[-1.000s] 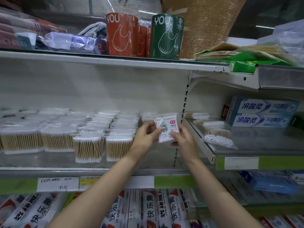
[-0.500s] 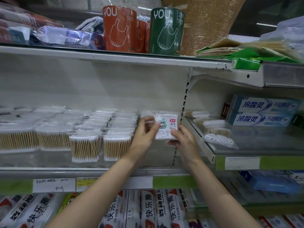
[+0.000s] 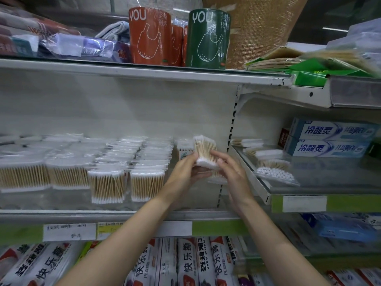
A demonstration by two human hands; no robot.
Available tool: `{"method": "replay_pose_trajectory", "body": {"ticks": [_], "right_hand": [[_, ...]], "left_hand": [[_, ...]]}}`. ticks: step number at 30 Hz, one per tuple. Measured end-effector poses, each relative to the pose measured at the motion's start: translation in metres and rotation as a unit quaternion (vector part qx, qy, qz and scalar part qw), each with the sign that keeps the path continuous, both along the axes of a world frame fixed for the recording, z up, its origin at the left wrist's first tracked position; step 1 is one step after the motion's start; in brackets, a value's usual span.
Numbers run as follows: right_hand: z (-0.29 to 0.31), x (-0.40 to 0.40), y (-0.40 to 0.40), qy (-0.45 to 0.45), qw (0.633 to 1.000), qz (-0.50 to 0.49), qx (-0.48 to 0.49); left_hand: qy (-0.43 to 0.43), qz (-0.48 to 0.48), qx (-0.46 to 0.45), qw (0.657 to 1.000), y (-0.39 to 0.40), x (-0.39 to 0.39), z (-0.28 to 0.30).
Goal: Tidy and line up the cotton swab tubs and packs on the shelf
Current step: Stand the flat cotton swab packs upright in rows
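Hands, our left hand (image 3: pixel 186 170) and right hand (image 3: pixel 231 172), now pinch the swab pack (image 3: pixel 206 153) turned label-away, tilted beside the tidy tub rows (image 3: pixel 127 162), so it waits for placing.

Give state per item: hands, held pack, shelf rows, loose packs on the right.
left hand: grips the swab pack from the left
right hand: fingers on the pack's right side
swab pack: held off the shelf, tilted, sticks showing
swab rows: standing upright, lined up front to back
loose packs: lying flat, scattered on the glass shelf
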State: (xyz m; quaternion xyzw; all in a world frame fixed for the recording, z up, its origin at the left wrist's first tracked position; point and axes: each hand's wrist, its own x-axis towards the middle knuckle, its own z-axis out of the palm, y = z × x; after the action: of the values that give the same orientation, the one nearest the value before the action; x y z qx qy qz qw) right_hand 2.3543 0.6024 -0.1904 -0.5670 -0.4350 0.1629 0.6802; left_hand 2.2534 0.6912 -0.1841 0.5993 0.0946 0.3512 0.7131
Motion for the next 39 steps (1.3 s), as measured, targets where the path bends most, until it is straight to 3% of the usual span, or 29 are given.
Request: {"method": "replay_pose_trajectory", "body": {"ticks": [4, 11, 17, 19, 21, 25, 29, 33, 39], "right_hand": [[0.000, -0.004, -0.002, 0.033, 0.999, 0.033, 0.025], [-0.001, -0.004, -0.003, 0.038, 0.998, 0.029, 0.031], [0.004, -0.005, -0.003, 0.040, 0.998, 0.040, 0.019], [0.005, -0.008, -0.002, 0.034, 0.999, 0.039, 0.012], [0.006, -0.010, 0.000, 0.039, 0.999, 0.036, 0.008], [0.013, -0.010, -0.001, 0.073, 0.996, 0.042, 0.011], [0.024, -0.009, 0.000, 0.132, 0.988, 0.068, 0.034], [0.032, -0.010, 0.007, 0.053, 0.997, 0.045, 0.018], [0.050, -0.007, 0.026, -0.067, 0.994, -0.035, -0.076]], "left_hand": [[-0.035, -0.014, -0.113, 0.993, 0.002, -0.001, 0.004], [-0.038, -0.025, -0.115, 0.992, -0.001, -0.005, 0.007], [-0.066, -0.037, -0.034, 0.997, -0.004, -0.008, 0.008], [-0.040, -0.018, 0.003, 0.999, -0.009, -0.008, 0.016], [0.024, 0.038, 0.100, 0.994, -0.016, -0.012, 0.027], [0.124, 0.125, 0.310, 0.934, -0.014, -0.024, 0.044], [0.154, 0.190, 0.386, 0.890, 0.004, -0.033, 0.062], [0.170, 0.200, 0.459, 0.849, 0.019, -0.037, 0.085], [0.248, 0.224, 0.575, 0.747, 0.048, -0.028, 0.110]]}}
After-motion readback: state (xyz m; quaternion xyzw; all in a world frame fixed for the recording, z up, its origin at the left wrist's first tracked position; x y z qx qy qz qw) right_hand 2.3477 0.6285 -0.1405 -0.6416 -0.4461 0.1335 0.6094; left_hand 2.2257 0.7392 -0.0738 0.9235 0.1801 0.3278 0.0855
